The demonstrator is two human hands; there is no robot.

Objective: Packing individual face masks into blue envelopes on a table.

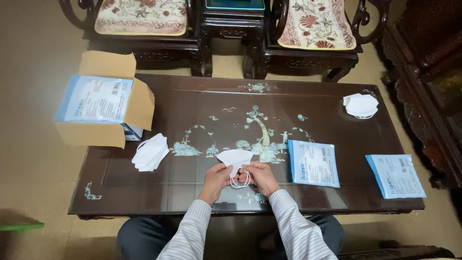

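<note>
Dark inlaid table [337, 96]: cardboard box [103, 101] overhangs the left far corner, flaps open, blue packets inside. Two flat blue packets [314, 162] lie by the near right edge. White mask stack [150, 152] near the box, another stack [361, 105] at the far right corner. Near edge, centre: left hand [215, 179] and right hand [260, 175], fingers pinched shut on one white mask [236, 158], ear loops hanging between them.

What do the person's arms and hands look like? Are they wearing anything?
Both arms are covered in long shirt sleeves, white with thin dark stripes, with cuffs reaching the wrists. The left hand and the right hand are bare: no gloves, and no rings or watch that I can make out.
</note>
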